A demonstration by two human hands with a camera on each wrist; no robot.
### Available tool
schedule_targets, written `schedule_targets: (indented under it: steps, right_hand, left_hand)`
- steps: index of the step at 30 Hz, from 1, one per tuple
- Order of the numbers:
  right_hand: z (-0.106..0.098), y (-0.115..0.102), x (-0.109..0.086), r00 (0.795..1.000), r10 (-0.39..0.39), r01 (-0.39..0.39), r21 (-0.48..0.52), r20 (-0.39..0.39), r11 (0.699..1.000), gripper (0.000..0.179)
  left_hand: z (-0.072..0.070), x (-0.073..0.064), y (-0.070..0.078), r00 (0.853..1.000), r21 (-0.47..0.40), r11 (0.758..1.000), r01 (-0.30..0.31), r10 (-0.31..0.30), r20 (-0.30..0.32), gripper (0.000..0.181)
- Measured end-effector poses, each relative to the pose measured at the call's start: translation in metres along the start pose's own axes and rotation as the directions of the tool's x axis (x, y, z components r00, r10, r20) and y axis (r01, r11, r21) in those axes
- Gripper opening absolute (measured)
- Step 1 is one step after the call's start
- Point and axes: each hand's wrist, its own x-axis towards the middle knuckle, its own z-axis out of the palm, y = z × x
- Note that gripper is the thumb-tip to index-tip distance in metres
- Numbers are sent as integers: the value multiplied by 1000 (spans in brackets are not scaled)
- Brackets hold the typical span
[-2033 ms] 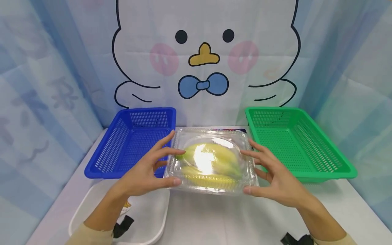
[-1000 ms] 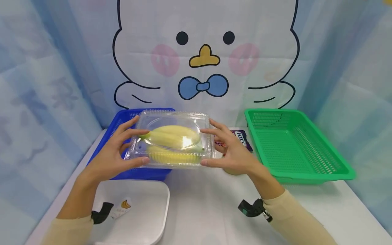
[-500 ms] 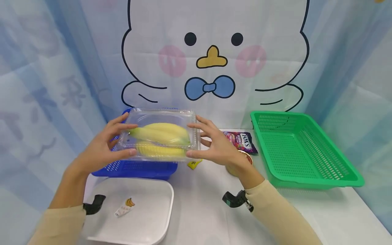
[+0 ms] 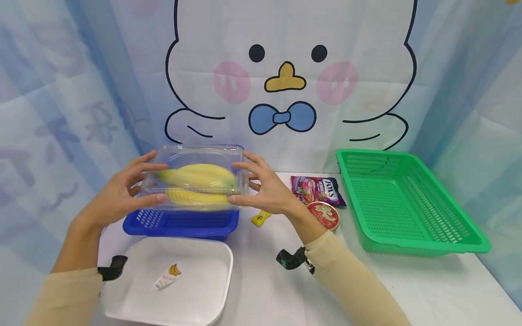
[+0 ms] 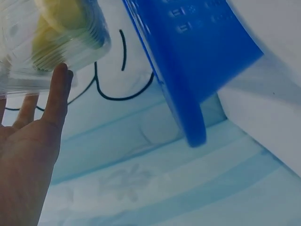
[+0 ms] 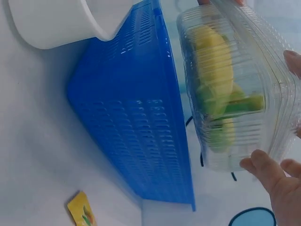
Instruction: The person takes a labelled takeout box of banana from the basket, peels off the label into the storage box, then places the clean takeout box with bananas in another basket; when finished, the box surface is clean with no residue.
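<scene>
Between both hands is a clear plastic clamshell container (image 4: pixel 195 156) with yellow-green bananas (image 4: pixel 200 176) inside. My left hand (image 4: pixel 118 194) grips its left end, thumb at the front edge and fingers over the side. The right hand (image 4: pixel 267 185) grips the opposite end the same way. Beneath it in the head view lies the blue basket (image 4: pixel 191 224), largely covered by the container. From the right wrist view, the container (image 6: pixel 225 84) is held above the rim of the blue basket (image 6: pixel 131 108), apart from it. The lid looks closed.
A white tray (image 4: pixel 200 290) with a banana sticker (image 4: pixel 169 276) in it stands in front of the blue basket. A green basket (image 4: pixel 408 213) is at the right. Between them lie a Fox's candy bag (image 4: pixel 318 190), a red-lidded round tin (image 4: pixel 324 215) and a small yellow packet (image 4: pixel 260 218).
Both hands have carried the container of bananas leftward from the middle of the table to over the blue basket. The candy bag, tin and yellow packet have come into view.
</scene>
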Motion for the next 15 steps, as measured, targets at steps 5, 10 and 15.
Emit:
schedule_targets:
  steps: [5,10,15]
  right_hand:
    - [10,5,11,1000,-5,5,6,14,1000,72]
    - [21,11,20,1000,21,-20,-7,22,1000,72]
    - [27,13,24,998,55,-53,-51,37,997,75]
  left_hand:
    - [-8,-3,-8,999,15,999,31,-32,12,67]
    - [-12,-4,-15,998,45,997,55,-56,19,66]
    - [-14,-3,-22,995,64,994,88,-90,31,66]
